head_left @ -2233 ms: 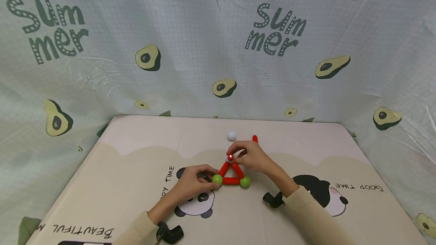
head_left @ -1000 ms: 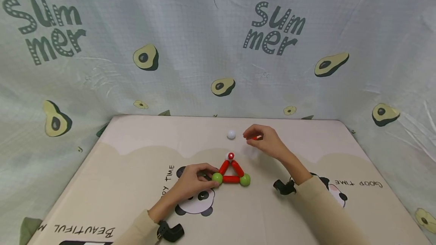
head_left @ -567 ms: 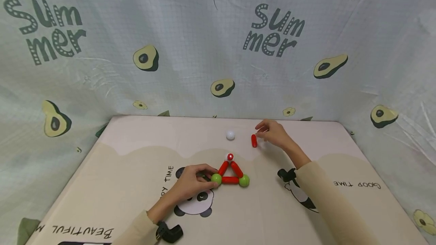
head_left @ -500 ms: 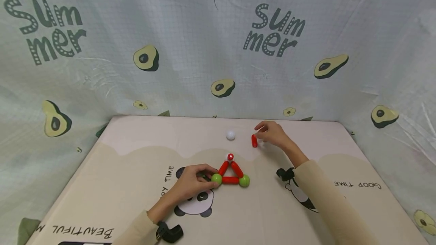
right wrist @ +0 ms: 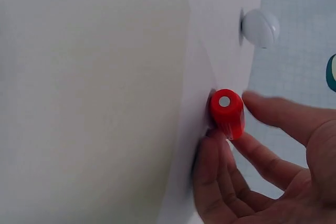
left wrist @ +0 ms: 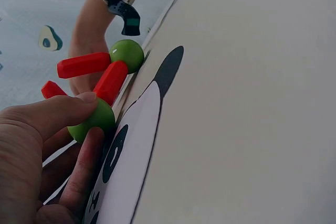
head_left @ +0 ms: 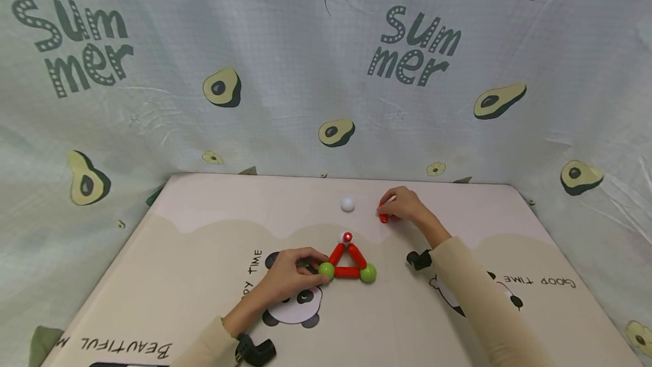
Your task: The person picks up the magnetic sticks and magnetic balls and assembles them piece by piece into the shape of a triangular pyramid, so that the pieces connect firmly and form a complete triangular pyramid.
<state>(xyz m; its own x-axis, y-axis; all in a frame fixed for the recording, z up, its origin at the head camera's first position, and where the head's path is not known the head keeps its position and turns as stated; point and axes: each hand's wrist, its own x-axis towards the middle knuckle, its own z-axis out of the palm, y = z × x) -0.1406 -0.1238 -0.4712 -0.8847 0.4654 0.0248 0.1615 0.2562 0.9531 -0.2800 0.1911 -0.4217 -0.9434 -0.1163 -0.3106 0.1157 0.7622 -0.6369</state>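
Note:
A triangle of red magnetic rods [head_left: 347, 272] lies on the table, with a green ball [head_left: 368, 273] at its near right corner. My left hand [head_left: 292, 276] pinches the other green ball [left wrist: 100, 119] between thumb and finger at the near left corner. Another red rod [head_left: 348, 237] is seen end-on at the far corner, over a mostly hidden whitish ball. Farther back, my right hand [head_left: 402, 205] holds a loose red rod [right wrist: 229, 115] low at the table. In the right wrist view, its thumb and fingers lie on either side of this rod.
A loose white ball [head_left: 347, 204] sits near the back of the table, left of my right hand; the right wrist view also shows this white ball [right wrist: 260, 27]. A printed curtain [head_left: 285, 44] hangs behind the table [head_left: 204, 231].
My right hand left the triangle's far corner and moved back and right to the loose red rod. Its fingers have closed about that rod. My left hand stays on the green ball.

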